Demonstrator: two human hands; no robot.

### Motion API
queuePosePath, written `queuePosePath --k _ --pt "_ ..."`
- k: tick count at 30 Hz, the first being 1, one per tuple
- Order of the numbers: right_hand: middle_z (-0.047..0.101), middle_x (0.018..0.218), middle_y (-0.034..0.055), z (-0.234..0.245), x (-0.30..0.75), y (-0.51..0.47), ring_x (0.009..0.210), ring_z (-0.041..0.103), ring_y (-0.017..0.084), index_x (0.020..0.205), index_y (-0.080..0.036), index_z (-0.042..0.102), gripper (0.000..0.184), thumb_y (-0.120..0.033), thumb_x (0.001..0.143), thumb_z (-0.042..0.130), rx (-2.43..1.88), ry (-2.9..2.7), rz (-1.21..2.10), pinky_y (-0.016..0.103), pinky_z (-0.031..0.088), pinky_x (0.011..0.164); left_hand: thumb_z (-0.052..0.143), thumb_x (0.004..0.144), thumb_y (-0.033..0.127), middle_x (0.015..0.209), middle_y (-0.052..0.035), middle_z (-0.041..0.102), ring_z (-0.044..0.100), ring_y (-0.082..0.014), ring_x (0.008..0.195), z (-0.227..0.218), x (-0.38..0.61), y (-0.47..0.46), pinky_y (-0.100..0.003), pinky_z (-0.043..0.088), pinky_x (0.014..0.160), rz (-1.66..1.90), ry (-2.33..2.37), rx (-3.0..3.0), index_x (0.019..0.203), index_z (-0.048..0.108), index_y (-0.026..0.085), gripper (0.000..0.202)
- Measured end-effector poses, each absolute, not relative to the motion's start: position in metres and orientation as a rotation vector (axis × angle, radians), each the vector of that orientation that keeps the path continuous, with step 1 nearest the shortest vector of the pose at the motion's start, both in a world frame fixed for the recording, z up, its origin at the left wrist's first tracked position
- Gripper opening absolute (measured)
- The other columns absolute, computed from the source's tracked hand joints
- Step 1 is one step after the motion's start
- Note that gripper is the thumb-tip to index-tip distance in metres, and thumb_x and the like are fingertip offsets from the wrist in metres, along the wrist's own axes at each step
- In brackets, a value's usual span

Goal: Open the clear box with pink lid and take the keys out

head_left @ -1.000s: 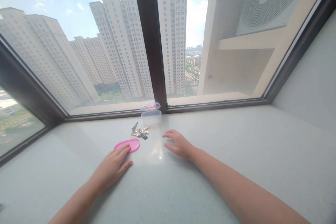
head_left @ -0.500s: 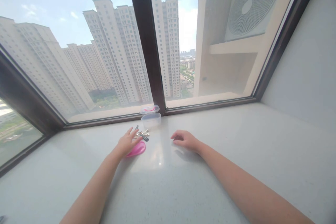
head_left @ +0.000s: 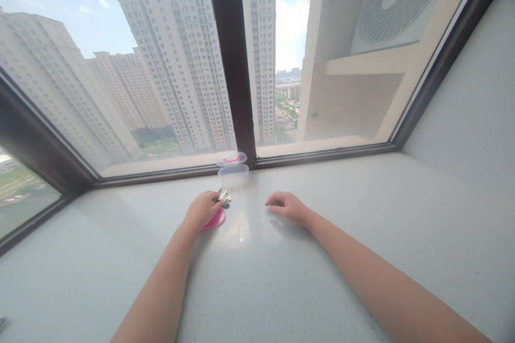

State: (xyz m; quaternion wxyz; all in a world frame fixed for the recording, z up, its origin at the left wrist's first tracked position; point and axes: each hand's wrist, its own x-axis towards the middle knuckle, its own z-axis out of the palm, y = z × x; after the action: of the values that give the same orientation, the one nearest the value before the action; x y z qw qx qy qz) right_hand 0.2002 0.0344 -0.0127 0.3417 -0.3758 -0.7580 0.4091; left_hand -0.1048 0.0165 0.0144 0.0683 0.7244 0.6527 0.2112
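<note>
My left hand (head_left: 202,209) is closed on a bunch of keys (head_left: 225,198), its fingers gripping the near side while metal and black parts stick out to the right. Partly under that hand lies a flat pink oval thing (head_left: 215,219); its left part is hidden. On the right, my right hand (head_left: 288,208) rests on the white sill, loosely curled, with a gap between thumb and fingers and nothing seen in it. Behind the keys stands a clear plastic container (head_left: 233,176). A clear lid with a pink handle (head_left: 232,158) shows just above it, against the window frame.
The pale sill (head_left: 257,278) runs up to a dark window frame (head_left: 322,156). A thick dark upright (head_left: 231,53) divides the panes behind the container. A white wall (head_left: 470,102) bounds the right side. A small dark object (head_left: 2,323) shows at the far left edge.
My left hand was spread over the keys and has now closed on them, drawing its fingers in. My right hand keeps its curled pose. The camera view has shifted slightly.
</note>
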Motion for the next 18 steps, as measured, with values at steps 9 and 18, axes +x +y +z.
queuePosePath --k 9,18 --pt "0.063 0.072 0.0042 -0.013 0.195 0.031 0.069 0.054 0.015 0.076 -0.014 0.069 0.012 -0.020 0.069 0.060 -1.024 -1.951 1.006 0.027 0.042 0.065 0.059 0.070 0.023 0.085 -0.0032 0.071 0.065 -0.0211 0.084 0.013 -0.112 0.015 -0.030 0.045 0.079 0.880 1.956 1.972 0.083 0.065 0.021 0.014" --pt "0.064 0.069 0.0041 -0.010 0.197 0.025 0.066 0.056 0.016 0.074 -0.014 0.068 0.014 -0.024 0.069 0.060 -1.061 -1.869 1.040 0.027 0.042 0.063 0.060 0.069 0.027 0.089 -0.0057 0.073 0.067 -0.0213 0.084 0.005 -0.127 0.006 -0.032 0.050 0.079 1.236 1.916 1.684 0.093 0.065 0.019 0.026"
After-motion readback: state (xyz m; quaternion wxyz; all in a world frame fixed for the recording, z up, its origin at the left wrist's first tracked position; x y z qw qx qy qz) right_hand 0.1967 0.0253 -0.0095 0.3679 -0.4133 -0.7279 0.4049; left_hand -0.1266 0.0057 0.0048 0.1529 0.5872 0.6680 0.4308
